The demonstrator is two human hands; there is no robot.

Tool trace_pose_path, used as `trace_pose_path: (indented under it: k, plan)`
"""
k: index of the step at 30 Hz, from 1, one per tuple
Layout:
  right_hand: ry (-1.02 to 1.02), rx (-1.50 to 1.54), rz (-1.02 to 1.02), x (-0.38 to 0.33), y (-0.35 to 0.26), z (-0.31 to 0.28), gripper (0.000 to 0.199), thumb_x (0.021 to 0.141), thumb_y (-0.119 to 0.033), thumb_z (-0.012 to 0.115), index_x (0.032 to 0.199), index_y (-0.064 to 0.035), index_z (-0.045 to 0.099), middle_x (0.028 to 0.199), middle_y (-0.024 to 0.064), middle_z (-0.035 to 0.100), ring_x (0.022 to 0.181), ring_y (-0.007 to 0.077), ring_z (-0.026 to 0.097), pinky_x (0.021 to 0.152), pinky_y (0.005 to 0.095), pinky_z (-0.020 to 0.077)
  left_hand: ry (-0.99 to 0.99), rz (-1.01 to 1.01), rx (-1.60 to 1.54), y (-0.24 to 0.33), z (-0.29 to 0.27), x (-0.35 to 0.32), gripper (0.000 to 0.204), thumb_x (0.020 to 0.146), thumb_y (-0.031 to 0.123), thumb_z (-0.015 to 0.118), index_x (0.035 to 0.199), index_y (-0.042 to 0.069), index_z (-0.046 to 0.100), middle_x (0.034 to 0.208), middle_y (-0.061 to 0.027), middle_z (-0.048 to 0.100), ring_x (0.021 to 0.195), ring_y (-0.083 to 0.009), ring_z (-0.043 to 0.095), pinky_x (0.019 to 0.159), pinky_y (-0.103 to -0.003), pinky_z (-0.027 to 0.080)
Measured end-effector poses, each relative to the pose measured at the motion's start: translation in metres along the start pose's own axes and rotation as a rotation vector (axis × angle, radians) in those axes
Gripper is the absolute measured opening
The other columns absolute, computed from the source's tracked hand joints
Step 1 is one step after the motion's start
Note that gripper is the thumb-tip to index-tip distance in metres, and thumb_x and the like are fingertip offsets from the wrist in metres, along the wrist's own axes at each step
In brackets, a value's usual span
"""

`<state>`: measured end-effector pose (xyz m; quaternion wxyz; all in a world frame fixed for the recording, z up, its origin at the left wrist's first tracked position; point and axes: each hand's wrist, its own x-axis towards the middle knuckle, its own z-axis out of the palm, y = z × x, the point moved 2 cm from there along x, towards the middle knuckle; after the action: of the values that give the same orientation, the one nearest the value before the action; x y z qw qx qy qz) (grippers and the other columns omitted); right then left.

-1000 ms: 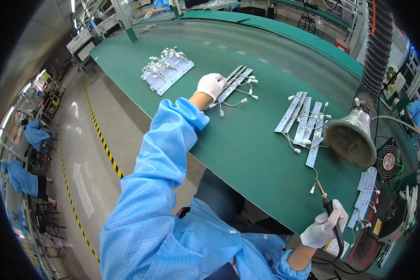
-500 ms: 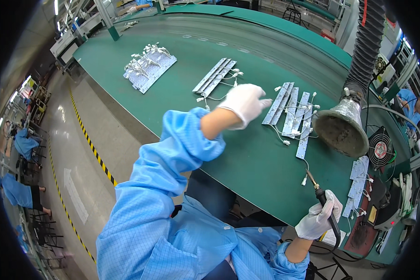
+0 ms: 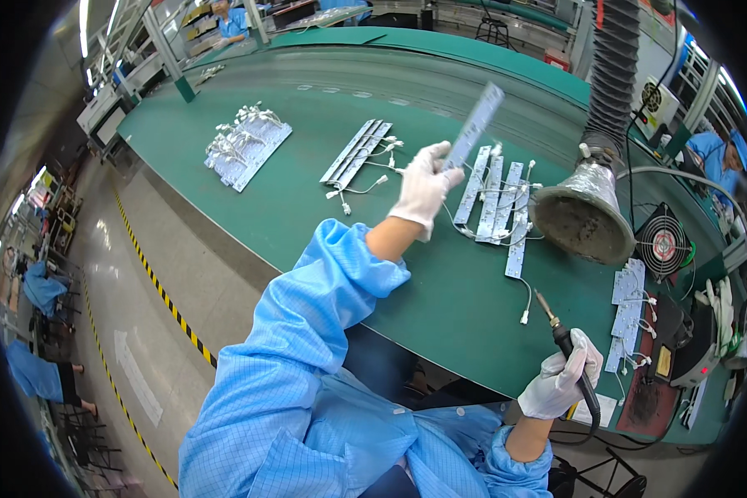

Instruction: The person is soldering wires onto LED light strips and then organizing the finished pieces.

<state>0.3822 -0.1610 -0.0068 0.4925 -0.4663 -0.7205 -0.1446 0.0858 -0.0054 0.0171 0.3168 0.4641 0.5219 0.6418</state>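
Note:
My left hand (image 3: pixel 423 189), in a white glove, is raised over the table and pinches a narrow LED strip board (image 3: pixel 476 123) by its lower end; the board tilts up to the right. Just right of that hand lie several more LED strips (image 3: pixel 491 197) with white wires and plugs, side by side. Low at the right, my gloved right hand (image 3: pixel 561 383) is wrapped round the black handle of a soldering iron (image 3: pixel 563 339). Its tip points up and left, apart from the loose white plug (image 3: pixel 524 317) at the end of a wire.
Further left lie a small group of strips (image 3: pixel 358 154) and a larger set with bunched plugs (image 3: pixel 249 153). A fume extraction hood (image 3: pixel 585 217) hangs at the right, near a round fan (image 3: pixel 664 245). More strips (image 3: pixel 625 319) lie beside the soldering station (image 3: pixel 690 357).
An LED strip now shows in my left hand, which has turned upward. The soldering iron's tip has come away from the wire plug near it. The whole view has shifted slightly.

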Motion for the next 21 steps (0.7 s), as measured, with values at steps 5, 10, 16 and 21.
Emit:
trace_pose_path:
  k: [5,10,16,21]
  plan:
    - [0.139,0.113,0.272,-0.001,0.006,-0.008,0.047,0.086,0.012,0.050,0.128,-0.0051,0.038,0.105,0.0167,0.058,0.094,0.0296,0.058,0.076,0.0382,0.0509,-0.419,-0.294,-0.538,0.044,-0.016,-0.033,0.033,0.081,0.011,0.069,0.111,0.002,0.057,0.081,-0.0019,0.058,0.064,-0.0071,0.050,0.055,-0.021,0.038]
    - [0.266,-0.206,0.033,0.003,0.004,-0.001,0.053,0.086,0.012,0.051,0.132,-0.0047,0.033,0.113,0.0202,0.055,0.101,0.0317,0.056,0.084,0.0417,0.0497,-1.000,-0.662,-0.085,0.059,-0.023,-0.075,0.043,0.077,0.015,0.070,0.116,0.000,0.060,0.084,-0.0045,0.063,0.064,-0.0065,0.053,0.053,-0.020,0.039]
    - [0.137,-0.109,-0.071,0.007,-0.002,-0.001,0.043,0.085,0.010,0.058,0.122,-0.0040,0.042,0.103,0.0168,0.059,0.089,0.0294,0.061,0.074,0.0361,0.0530,-1.045,-0.235,0.543,0.034,0.046,-0.105,0.043,0.078,0.022,0.068,0.112,-0.002,0.059,0.087,-0.0119,0.068,0.066,-0.0197,0.062,0.062,-0.032,0.051]
    - [0.000,0.051,-0.175,0.004,-0.005,-0.003,0.036,0.083,0.011,0.059,0.113,-0.0050,0.045,0.093,0.0137,0.061,0.079,0.0257,0.063,0.067,0.0353,0.0540,-0.824,-0.035,0.557,0.022,0.054,-0.121,0.032,0.082,0.024,0.065,0.103,0.001,0.061,0.078,-0.0182,0.067,0.066,-0.0311,0.066,0.063,-0.038,0.053]
